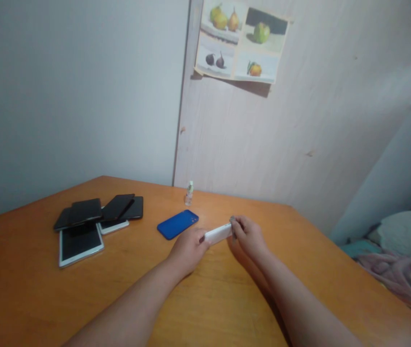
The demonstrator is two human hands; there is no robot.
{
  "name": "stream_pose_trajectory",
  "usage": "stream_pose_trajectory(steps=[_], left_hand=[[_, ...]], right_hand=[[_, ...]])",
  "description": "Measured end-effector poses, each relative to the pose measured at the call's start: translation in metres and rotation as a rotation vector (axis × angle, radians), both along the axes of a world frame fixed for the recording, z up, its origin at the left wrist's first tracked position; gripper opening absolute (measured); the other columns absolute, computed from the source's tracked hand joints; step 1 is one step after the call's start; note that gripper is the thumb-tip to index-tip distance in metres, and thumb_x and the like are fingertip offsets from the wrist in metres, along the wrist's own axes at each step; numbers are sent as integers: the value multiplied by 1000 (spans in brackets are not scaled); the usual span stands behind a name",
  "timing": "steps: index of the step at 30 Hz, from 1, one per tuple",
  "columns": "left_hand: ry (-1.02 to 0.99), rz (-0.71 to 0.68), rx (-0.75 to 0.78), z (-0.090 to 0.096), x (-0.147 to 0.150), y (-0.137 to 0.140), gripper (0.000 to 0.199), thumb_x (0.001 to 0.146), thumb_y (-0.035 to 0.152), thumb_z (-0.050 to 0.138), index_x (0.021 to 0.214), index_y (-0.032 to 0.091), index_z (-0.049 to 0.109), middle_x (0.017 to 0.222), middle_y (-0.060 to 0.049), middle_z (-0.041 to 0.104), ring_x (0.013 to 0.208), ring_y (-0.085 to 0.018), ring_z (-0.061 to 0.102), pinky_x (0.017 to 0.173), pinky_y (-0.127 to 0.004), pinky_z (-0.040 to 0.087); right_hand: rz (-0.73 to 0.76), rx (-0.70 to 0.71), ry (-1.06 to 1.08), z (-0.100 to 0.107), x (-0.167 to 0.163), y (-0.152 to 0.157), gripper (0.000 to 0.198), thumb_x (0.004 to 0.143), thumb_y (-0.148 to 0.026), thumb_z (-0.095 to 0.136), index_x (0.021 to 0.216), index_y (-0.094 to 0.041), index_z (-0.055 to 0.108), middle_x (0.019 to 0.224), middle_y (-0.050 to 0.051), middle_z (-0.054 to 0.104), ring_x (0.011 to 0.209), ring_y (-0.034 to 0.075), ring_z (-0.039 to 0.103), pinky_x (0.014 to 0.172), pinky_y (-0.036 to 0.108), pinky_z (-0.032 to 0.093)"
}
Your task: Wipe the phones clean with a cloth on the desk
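Note:
A white phone point(218, 234) is held above the table, tilted, between my two hands. My left hand point(190, 247) is closed on its left end, thumb along the near side. At the other end, my right hand point(248, 235) grips the phone with bent fingers. A small greyish bit point(233, 225) shows by the right fingertips; what it is I cannot make out. Just beyond my left hand lies a blue phone case point(178, 224), flat on the table, with camera cutouts at its right end.
Several dark tablets point(86, 210) lie overlapping at the left of the orange table point(212, 308), with a white-framed tablet point(81, 243) in front. A small clear bottle point(189, 193) stands near the back edge. Bedding point(401, 255) is heaped beyond the right edge.

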State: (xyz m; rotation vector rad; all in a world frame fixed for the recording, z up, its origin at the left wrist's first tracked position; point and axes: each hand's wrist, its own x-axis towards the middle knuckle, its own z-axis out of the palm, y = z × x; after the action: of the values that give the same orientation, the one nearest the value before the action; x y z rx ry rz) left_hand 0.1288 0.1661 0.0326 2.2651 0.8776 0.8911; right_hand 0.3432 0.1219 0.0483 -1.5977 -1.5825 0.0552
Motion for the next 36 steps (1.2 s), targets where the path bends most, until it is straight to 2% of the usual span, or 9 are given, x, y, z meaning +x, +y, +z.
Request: stream_pose_trajectory(steps=[3,7,9,11,16,22,28,33,36], left_hand=[[-10,-5,-10,-1,1,0,19,88,28,55,81,17,68,78,-2,67,74,-18,58,63,-27,32],[-65,-61,-27,-1,1,-1,23,91,30,52,81,17,68,80,-3,69,76,-18,59,65,-27,34],[-84,-91,-20,0,0,-2,25,93,30,50,81,17,68,82,-3,70,78,-18,60,66,-27,35],[-68,-87,-17,2,0,-3,25,92,30,50,81,17,68,81,-3,69,76,-18,60,65,-27,35],[-14,-24,-9,1,0,-2,21,89,30,56,77,17,67,74,-2,66,70,-17,57,60,-26,32],[-109,-90,9,-2,1,-3,26,93,29,50,80,17,68,83,-4,70,79,-18,62,67,-26,37],[-5,-4,0,1,1,-3,23,88,32,57,74,17,66,71,-1,65,68,-17,57,59,-26,32],[-99,-89,-17,0,1,-3,29,94,34,50,77,17,67,79,-3,70,75,-17,61,64,-26,36],[-68,-68,-33,0,1,-2,28,92,35,52,78,17,67,77,-3,69,74,-18,59,63,-26,35]], right_hand=[[38,-5,-13,2,-13,-4,24,94,-33,47,87,-20,65,77,5,67,74,19,60,68,28,42],[235,-6,-71,11,-49,-17,22,94,-27,48,81,-20,64,79,4,67,74,17,59,68,26,41],[305,-15,-71,14,-56,-20,23,95,-26,48,79,-20,64,78,3,66,74,16,59,68,25,42],[291,-25,-52,15,-50,-19,24,95,-27,48,79,-20,65,77,3,66,73,16,59,68,25,42],[114,-24,-71,12,-32,-13,26,96,-29,48,79,-20,66,73,3,66,71,17,59,67,27,41],[342,-57,-85,17,-56,-22,24,96,-24,48,83,-21,68,76,2,68,74,15,61,70,25,43],[101,-21,-94,13,-37,-16,29,97,-32,48,79,-21,68,74,3,68,71,17,60,65,26,41],[323,-59,-76,13,-54,-20,25,96,-28,48,84,-21,68,81,3,71,76,16,62,69,24,43],[267,-62,-29,9,-42,-15,25,96,-31,48,86,-21,68,79,3,70,74,16,62,67,25,44]])
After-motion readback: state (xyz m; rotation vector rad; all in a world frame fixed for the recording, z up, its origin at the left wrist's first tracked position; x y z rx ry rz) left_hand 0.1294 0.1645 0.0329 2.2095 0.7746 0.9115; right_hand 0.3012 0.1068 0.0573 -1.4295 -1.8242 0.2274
